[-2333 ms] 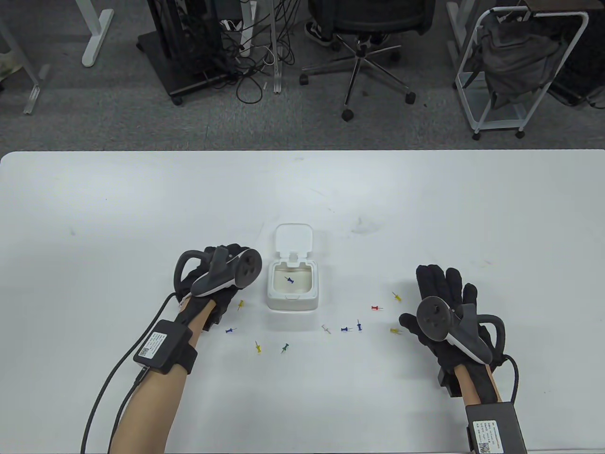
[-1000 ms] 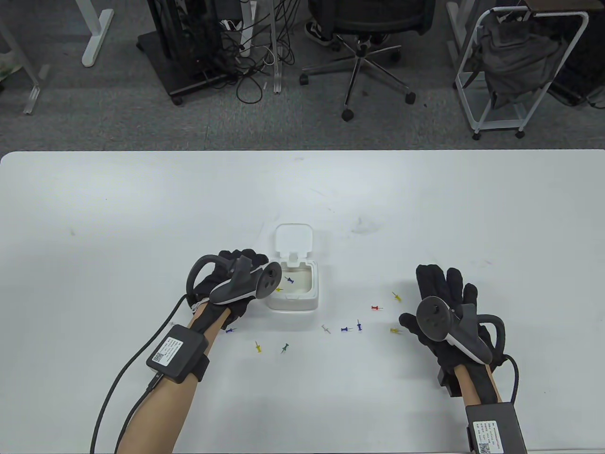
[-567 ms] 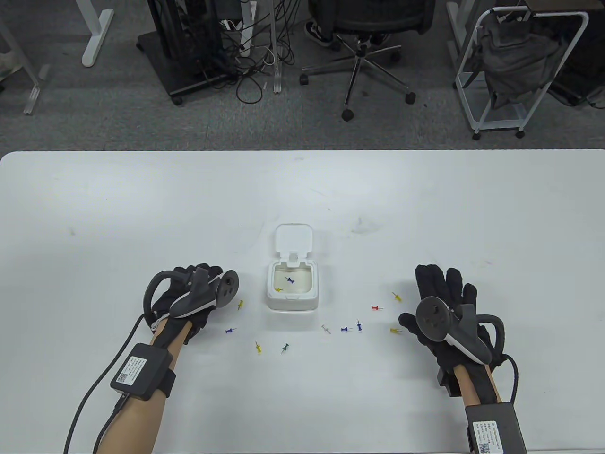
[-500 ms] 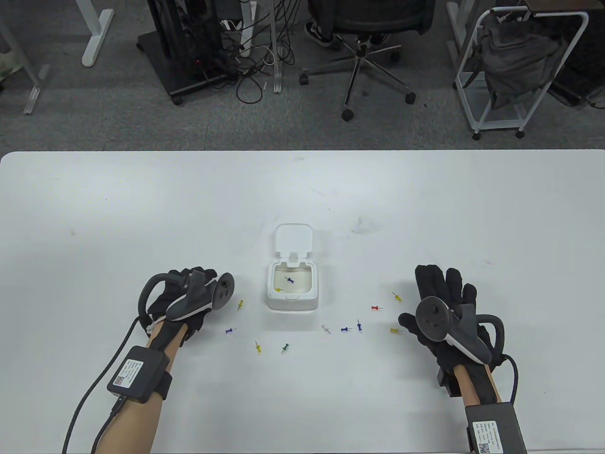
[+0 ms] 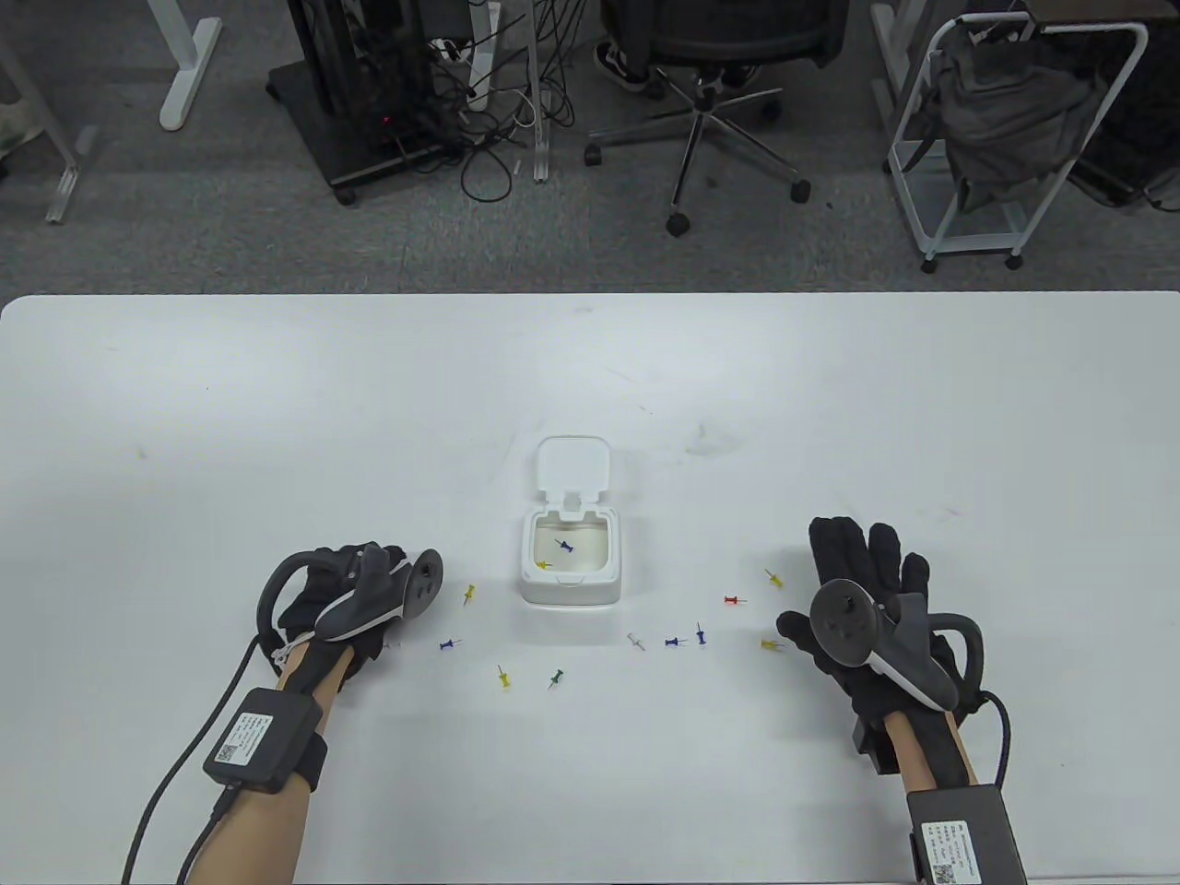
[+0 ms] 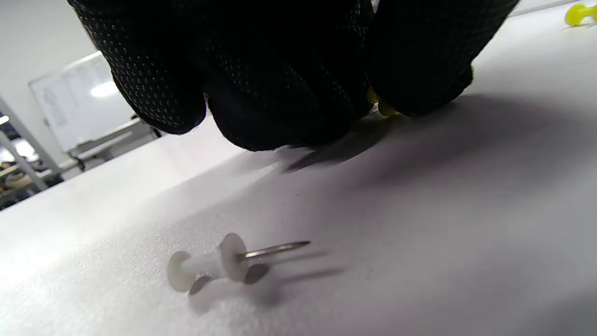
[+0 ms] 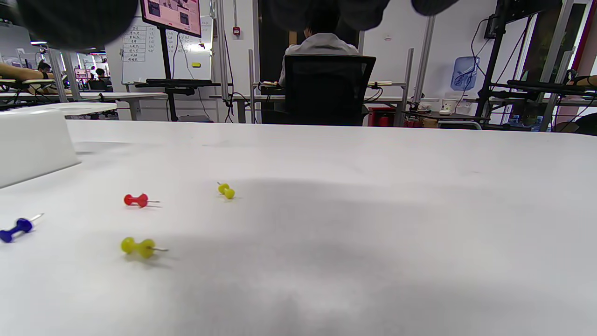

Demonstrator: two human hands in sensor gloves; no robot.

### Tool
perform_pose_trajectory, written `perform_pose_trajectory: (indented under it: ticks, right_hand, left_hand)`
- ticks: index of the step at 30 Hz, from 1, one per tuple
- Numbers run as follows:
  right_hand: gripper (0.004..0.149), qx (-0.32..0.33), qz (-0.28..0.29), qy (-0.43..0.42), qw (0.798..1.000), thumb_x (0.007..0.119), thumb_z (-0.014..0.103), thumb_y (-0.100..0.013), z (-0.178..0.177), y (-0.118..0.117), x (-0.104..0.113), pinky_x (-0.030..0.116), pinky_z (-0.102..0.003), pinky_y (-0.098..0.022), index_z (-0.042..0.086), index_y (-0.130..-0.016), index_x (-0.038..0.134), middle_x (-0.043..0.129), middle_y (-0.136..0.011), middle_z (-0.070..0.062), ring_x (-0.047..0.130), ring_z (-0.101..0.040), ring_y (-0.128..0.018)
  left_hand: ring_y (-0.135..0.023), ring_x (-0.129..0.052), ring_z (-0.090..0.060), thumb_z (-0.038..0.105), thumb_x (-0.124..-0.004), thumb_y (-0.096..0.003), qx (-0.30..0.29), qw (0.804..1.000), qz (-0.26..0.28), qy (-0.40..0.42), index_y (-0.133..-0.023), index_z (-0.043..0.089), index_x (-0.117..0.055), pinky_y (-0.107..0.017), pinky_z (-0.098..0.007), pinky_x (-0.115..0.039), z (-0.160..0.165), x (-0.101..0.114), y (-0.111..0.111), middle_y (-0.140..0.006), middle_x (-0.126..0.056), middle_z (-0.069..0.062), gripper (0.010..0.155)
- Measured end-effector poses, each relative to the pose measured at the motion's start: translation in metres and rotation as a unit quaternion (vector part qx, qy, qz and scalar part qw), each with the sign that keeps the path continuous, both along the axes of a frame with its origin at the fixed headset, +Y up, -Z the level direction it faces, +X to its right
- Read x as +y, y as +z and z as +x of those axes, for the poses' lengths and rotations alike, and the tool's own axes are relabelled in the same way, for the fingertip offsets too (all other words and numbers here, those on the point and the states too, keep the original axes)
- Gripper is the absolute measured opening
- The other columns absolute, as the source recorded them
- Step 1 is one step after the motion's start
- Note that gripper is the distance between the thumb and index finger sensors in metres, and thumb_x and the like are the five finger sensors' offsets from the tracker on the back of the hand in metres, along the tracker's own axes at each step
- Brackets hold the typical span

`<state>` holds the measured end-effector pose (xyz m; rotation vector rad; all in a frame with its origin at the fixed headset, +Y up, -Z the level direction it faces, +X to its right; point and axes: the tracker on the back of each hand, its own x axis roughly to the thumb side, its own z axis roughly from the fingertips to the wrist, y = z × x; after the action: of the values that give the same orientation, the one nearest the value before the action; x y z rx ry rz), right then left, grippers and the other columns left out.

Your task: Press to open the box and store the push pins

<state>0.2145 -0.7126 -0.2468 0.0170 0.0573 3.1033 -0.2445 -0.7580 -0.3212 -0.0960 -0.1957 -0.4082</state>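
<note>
The small white plastic box (image 5: 569, 562) sits mid-table, flip lid open, a blue pin (image 5: 565, 547) and a yellow pin (image 5: 543, 563) inside. Left hand (image 5: 343, 601) is down on the table left of it, fingertips (image 6: 280, 93) pinching something small and yellow. Right hand (image 5: 862, 608) lies flat, relaxed, holding nothing, loose pins nearby.

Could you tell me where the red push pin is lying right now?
In the table view the red push pin lies right of the open box, between it and the right hand.

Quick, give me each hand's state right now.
Left hand: fingers curled, pinching a yellow push pin at the table.
Right hand: open, flat, holding nothing.
</note>
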Motion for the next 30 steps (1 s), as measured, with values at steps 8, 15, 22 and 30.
perform_pose_trajectory:
  ticks: [8,15,22,30]
  right_hand:
    - [0.092,0.000,0.002,-0.002,1.000,0.063,0.062,-0.040,0.000,0.000,0.000,0.034,-0.069,-0.077,0.024,-0.106,0.012,0.028,-0.125,-0.009,0.032,-0.048,-0.112]
    - [0.092,-0.001,0.000,-0.001,1.000,0.063,0.062,-0.040,0.000,0.000,0.000,0.034,-0.069,-0.077,0.024,-0.106,0.012,0.028,-0.125,-0.009,0.032,-0.047,-0.112]
    - [0.092,0.000,-0.001,-0.001,1.000,0.063,0.062,-0.041,-0.001,0.001,0.001,0.034,-0.069,-0.077,0.024,-0.106,0.012,0.028,-0.125,-0.009,0.032,-0.048,-0.112]
    - [0.091,-0.001,-0.004,-0.006,1.000,0.063,0.062,-0.041,0.000,0.000,0.000,0.034,-0.069,-0.077,0.024,-0.106,0.013,0.028,-0.125,-0.009,0.032,-0.047,-0.112]
  left_hand:
    - [-0.053,-0.104,-0.010,0.045,-0.078,-0.0476,-0.008,1.000,0.008,-0.012,-0.085,0.029,-0.086,-0.064,-0.044,-0.089,0.005,-0.003,0.001,-0.077,-0.100,0.009,0.042]
    - [-0.053,-0.103,-0.011,0.043,-0.074,-0.0471,-0.022,0.999,-0.002,-0.043,-0.085,0.028,-0.084,-0.064,-0.046,-0.088,0.011,-0.007,0.000,-0.076,-0.097,0.007,0.042]
    - [-0.055,-0.103,-0.012,0.043,-0.075,-0.0477,-0.016,0.999,-0.005,-0.037,-0.086,0.029,-0.083,-0.066,-0.047,-0.087,0.010,-0.007,-0.001,-0.077,-0.097,0.008,0.041]
    - [-0.059,-0.102,-0.012,0.043,-0.074,-0.0481,-0.023,0.999,-0.016,-0.038,-0.087,0.031,-0.082,-0.068,-0.047,-0.085,0.010,-0.005,-0.003,-0.080,-0.096,0.010,0.041]
